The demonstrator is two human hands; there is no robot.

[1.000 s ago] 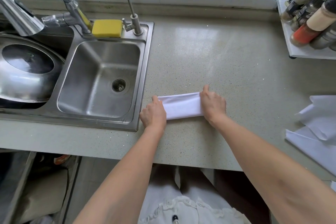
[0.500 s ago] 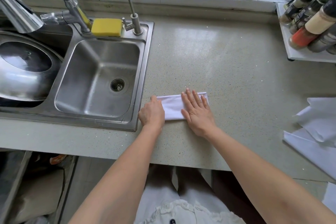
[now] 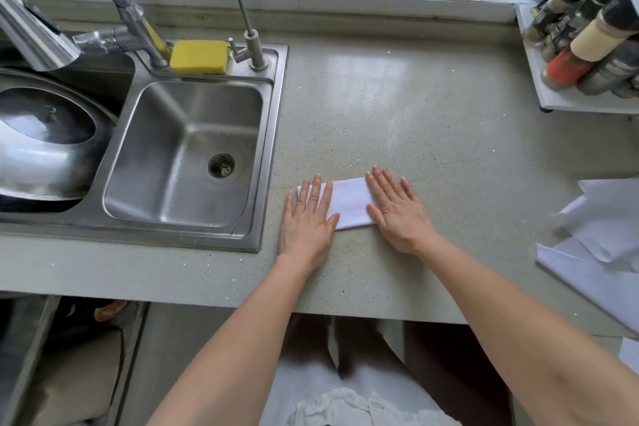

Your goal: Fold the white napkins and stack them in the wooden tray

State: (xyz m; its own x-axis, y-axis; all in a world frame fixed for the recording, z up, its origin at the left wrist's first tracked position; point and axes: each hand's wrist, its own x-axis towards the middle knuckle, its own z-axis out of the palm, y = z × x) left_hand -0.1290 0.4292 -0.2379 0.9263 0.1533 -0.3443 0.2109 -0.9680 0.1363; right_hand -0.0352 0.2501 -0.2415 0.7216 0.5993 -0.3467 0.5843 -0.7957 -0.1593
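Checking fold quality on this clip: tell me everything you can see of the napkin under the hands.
The folded napkin is plain white, cloth-like, folded into a narrow strip lying flat on the speckled countertop just right of the sink, its right end tilted slightly away. The left hand presses flat on its left end, the right hand flat on its right end, fingers straight. Only the middle shows, smooth with a faint lengthwise crease.

Your left hand (image 3: 307,218) and right hand (image 3: 397,214) cover both ends of the folded napkin (image 3: 349,204), the loose napkins (image 3: 601,245) run off the right edge, blurred, and the spice jars' (image 3: 587,41) labels can't be read.
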